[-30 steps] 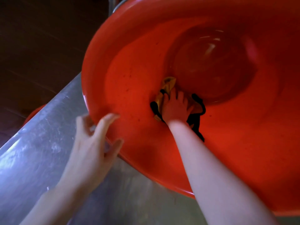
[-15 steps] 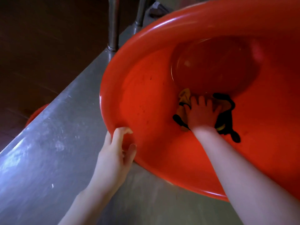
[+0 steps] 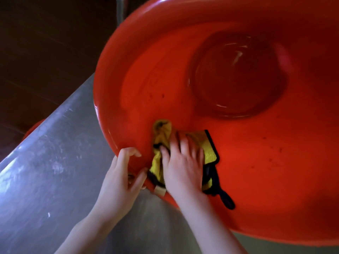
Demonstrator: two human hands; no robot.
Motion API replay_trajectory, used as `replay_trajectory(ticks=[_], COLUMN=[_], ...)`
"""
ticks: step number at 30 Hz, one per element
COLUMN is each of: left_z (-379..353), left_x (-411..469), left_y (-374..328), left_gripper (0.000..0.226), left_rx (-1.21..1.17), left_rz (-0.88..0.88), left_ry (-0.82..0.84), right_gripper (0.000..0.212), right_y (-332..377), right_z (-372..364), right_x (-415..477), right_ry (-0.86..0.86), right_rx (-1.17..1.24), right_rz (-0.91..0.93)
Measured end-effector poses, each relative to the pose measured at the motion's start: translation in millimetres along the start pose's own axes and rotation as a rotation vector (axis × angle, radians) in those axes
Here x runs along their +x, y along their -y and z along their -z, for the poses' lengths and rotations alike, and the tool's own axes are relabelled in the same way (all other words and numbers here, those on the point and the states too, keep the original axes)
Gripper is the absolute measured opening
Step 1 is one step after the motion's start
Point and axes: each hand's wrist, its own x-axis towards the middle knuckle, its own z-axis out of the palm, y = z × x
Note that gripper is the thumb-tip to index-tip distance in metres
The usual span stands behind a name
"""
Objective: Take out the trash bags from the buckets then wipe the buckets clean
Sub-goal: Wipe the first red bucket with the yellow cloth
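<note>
Wiping the inside of the red bucket [image 3: 266,171] now. Tipped on its side on the worktop [image 3: 55,171], with the open mouth turned up toward the head camera. Likely done to reach the wall and the bottom without digging deep. No trash bag to see inside, so probably past that step for this one.

Pressing a yellow cloth [image 3: 207,147] with a dark edge flat on the near inside wall, right by the rim. Done with the right hand [image 3: 183,165], open and flat, with straight spread fingers on top of the cloth, not curled round it. Good for pushing hard and rubbing a wide patch.

Gripping the rim with the left hand [image 3: 121,176], just beside the cloth, with fingers curled round the edge. Likely there to stop any rolling or sliding during the rubbing.

Some small dark specks [image 3: 264,138] farther along the wall, so more to wipe, by the look of it.

Grey, shiny, scratched metal for the worktop, probably slippery under a round bucket. Dark brown floor [image 3: 45,52] past its edge. A metal post [image 3: 120,10] at the top. Something else red [image 3: 32,128] low on the left, mostly hidden, so cannot tell what.
</note>
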Motion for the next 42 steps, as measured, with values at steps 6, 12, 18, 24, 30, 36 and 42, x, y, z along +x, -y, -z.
replay_trajectory(ticks=[6,12,18,24,30,36,42], left_z=[-1,-1,1,1,19,68,52], left_x=[-2,-1,-1,-4,0,52,37], left_y=[-2,-4,-5,-11,-36,-72,-50], left_gripper=[0.045,0.045,0.048,0.043,0.048,0.04,0.044], left_rx=[-0.058,-0.041,0.034,-0.025,0.287,0.649,0.469], left_rz=[0.045,0.036,-0.012,0.058,0.011,-0.4,-0.231], left_ry=[0.002,-0.005,-0.011,-0.011,-0.076,-0.345,-0.249], right_gripper=[0.05,0.052,0.047,0.052,0.05,0.051,0.051], right_y=[-40,-25,-5,-35,-52,-56,-82], right_z=[-16,-14,-2,-7,-23,-20,-9], right_x=[122,83,-17,90,133,131,120], right_ry=[0.055,0.027,-0.066,0.101,0.037,0.052,0.107], right_rx=[0.02,0.027,0.039,-0.008,0.006,-0.001,-0.168], right_rz=[-0.263,-0.149,0.112,-0.162,-0.218,-0.172,-0.109])
